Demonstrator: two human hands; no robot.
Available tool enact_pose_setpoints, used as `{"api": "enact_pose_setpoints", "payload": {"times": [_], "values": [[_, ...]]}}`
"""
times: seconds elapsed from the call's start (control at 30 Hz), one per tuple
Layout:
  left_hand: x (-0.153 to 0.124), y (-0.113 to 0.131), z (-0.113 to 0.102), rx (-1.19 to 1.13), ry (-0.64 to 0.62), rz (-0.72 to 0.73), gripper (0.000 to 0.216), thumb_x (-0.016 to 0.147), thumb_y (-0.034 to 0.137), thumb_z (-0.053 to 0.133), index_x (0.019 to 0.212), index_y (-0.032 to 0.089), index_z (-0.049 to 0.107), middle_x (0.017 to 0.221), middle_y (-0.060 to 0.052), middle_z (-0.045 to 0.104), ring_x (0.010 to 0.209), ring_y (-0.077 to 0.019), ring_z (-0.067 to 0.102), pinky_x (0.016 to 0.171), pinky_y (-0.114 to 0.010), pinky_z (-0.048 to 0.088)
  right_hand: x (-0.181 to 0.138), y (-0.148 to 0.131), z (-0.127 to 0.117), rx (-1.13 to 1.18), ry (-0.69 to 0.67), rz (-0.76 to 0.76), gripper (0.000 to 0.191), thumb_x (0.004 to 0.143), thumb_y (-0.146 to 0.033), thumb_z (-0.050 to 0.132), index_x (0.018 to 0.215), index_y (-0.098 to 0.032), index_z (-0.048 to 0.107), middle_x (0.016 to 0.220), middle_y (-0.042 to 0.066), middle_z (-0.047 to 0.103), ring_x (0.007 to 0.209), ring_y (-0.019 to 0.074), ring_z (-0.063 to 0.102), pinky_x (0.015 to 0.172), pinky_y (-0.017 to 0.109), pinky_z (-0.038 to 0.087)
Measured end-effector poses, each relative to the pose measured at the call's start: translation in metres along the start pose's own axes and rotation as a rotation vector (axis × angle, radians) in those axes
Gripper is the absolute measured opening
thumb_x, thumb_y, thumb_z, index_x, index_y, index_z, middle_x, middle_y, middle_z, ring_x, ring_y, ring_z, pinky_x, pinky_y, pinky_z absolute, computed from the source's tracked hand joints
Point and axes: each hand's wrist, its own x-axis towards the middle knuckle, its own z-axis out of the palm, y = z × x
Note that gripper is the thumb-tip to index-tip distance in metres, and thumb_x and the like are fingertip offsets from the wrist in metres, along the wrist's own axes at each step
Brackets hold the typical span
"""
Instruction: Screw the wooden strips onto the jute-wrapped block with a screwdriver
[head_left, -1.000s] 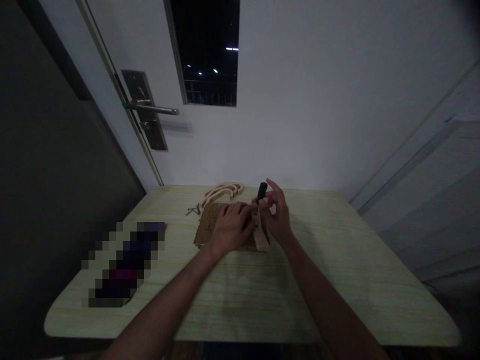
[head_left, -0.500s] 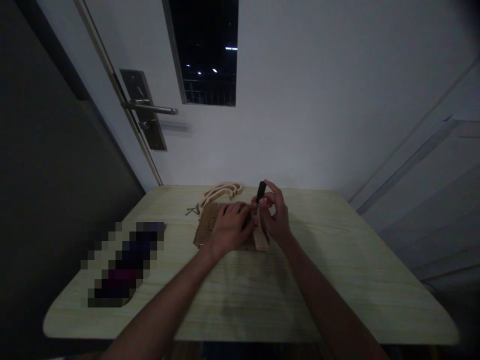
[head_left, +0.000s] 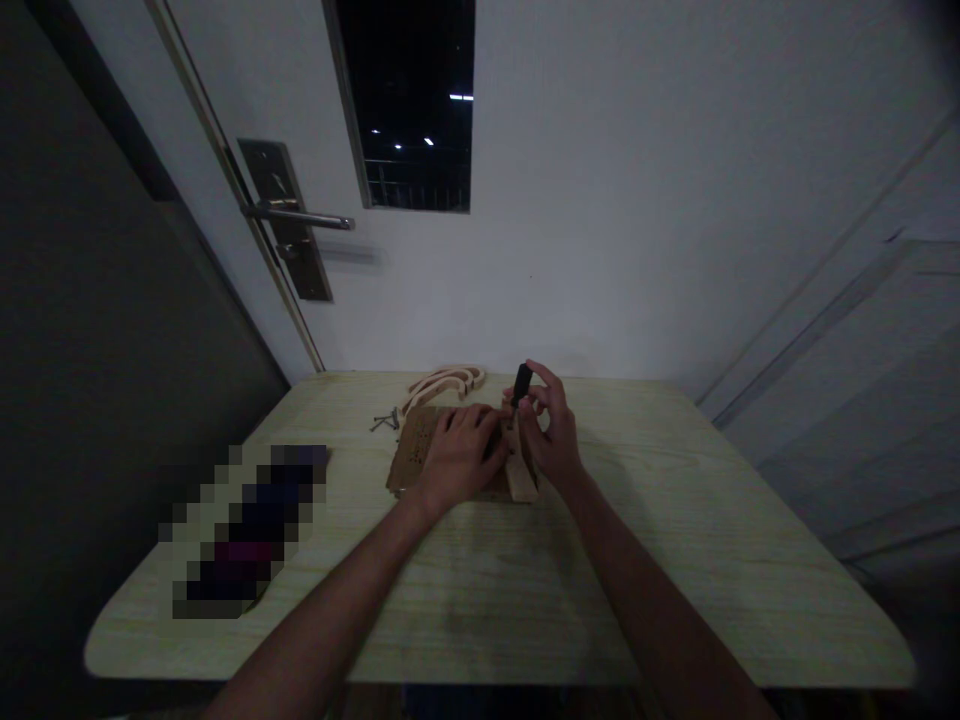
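Gripping a black-handled screwdriver [head_left: 523,383] tilted toward one o'clock, the right hand [head_left: 553,437] holds it over a pale, straight wooden bar [head_left: 520,478] at three o'clock on a flat brown board [head_left: 411,448]. The left hand [head_left: 465,455] lies open, palm down, across the board. Grey metal screws [head_left: 386,420] sit at ten o'clock, curved pale wooden pieces [head_left: 450,376] at eleven.

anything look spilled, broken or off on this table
Nothing looks spilled. The brown board under the left hand has a ragged left edge and small dark marks, so it may be worn. Beside it, metal fasteners lie loose in a jumble. The dark item at left is pixelated, so its condition can't be judged.
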Motion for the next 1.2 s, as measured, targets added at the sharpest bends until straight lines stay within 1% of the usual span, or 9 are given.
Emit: {"api": "enact_pose_setpoints", "payload": {"times": [0.1,0.2,0.33,0.47,0.63,0.73,0.93,1.1,1.2], "values": [[0.0003,0.0009,-0.0011,0.004,-0.008,-0.005,0.030,0.093,0.034,0.043,0.121,0.025,0.052,0.120,-0.006,0.055,0.114,-0.0233,0.049,0.102,-0.043,0.034,-0.0005,0.0033,0.0013,-0.036,0.065,0.000,0.042,0.092,-0.036,0.049,0.132,-0.025,0.042,0.094,0.005,0.064,0.067,0.0145,0.052,0.064,0.031,0.048],[0.0004,0.0013,-0.0014,0.005,-0.004,-0.006,0.032,0.093,0.033,0.044,0.124,0.025,0.051,0.122,-0.006,0.055,0.116,-0.0234,0.048,0.103,-0.043,0.033,-0.0013,0.0075,0.0026,-0.100,0.126,-0.001,0.044,0.088,-0.036,0.056,0.129,-0.025,0.046,0.093,0.004,0.061,0.065,0.0141,0.048,0.061,0.031,0.046],[0.0002,-0.0005,0.0007,0.013,-0.003,-0.001,0.030,0.093,0.034,0.044,0.121,0.023,0.053,0.121,-0.006,0.056,0.116,-0.0232,0.049,0.103,-0.042,0.032,-0.0011,0.0055,0.0005,-0.085,0.074,-0.002,0.045,0.089,-0.035,0.053,0.132,-0.026,0.044,0.106,0.007,0.062,0.073,0.0155,0.052,0.068,0.034,0.048],[-0.0002,-0.0019,0.0027,0.014,0.018,0.010,0.032,0.094,0.033,0.042,0.124,0.024,0.050,0.122,-0.005,0.055,0.115,-0.0227,0.049,0.103,-0.042,0.033,0.0003,0.0019,-0.0020,-0.002,0.003,-0.004,0.042,0.095,-0.031,0.041,0.136,-0.027,0.040,0.105,0.007,0.065,0.081,0.0167,0.058,0.074,0.035,0.049],[-0.0001,0.0002,0.0007,0.016,0.007,0.005,0.032,0.094,0.033,0.043,0.124,0.024,0.050,0.122,-0.006,0.055,0.115,-0.0229,0.049,0.103,-0.042,0.033,0.0005,0.0068,0.0009,-0.082,0.117,0.008,0.041,0.088,-0.034,0.056,0.128,-0.027,0.049,0.090,0.003,0.061,0.067,0.0144,0.049,0.064,0.031,0.047],[0.0004,0.0014,-0.0013,0.024,-0.005,-0.001,0.032,0.093,0.032,0.044,0.123,0.022,0.051,0.122,-0.006,0.055,0.115,-0.0234,0.049,0.102,-0.042,0.033,-0.0001,0.0076,0.0018,-0.112,0.116,0.014,0.042,0.086,-0.035,0.059,0.126,-0.028,0.051,0.090,0.002,0.059,0.068,0.0143,0.048,0.064,0.031,0.047],[-0.0002,0.0000,-0.0001,0.018,-0.003,0.010,0.031,0.094,0.032,0.042,0.123,0.024,0.050,0.121,-0.005,0.056,0.115,-0.0227,0.049,0.102,-0.041,0.034,-0.0015,0.0028,-0.0020,-0.022,-0.010,0.013,0.041,0.095,-0.032,0.041,0.136,-0.027,0.043,0.100,0.006,0.065,0.079,0.0162,0.056,0.072,0.033,0.046],[-0.0005,-0.0009,0.0024,0.019,0.017,0.005,0.032,0.094,0.033,0.042,0.124,0.024,0.050,0.121,-0.005,0.056,0.114,-0.0229,0.049,0.102,-0.041,0.033,-0.0010,0.0063,-0.0001,-0.067,0.063,-0.008,0.041,0.092,-0.032,0.049,0.133,-0.026,0.046,0.092,0.004,0.062,0.068,0.0141,0.049,0.066,0.031,0.046],[-0.0004,-0.0005,0.0016,0.015,0.010,0.004,0.032,0.094,0.033,0.043,0.124,0.024,0.050,0.122,-0.006,0.055,0.116,-0.0233,0.048,0.102,-0.042,0.033,-0.0006,0.0084,0.0012,-0.108,0.100,-0.024,0.043,0.089,-0.034,0.055,0.130,-0.025,0.048,0.093,0.004,0.060,0.067,0.0138,0.047,0.063,0.030,0.046]]}}
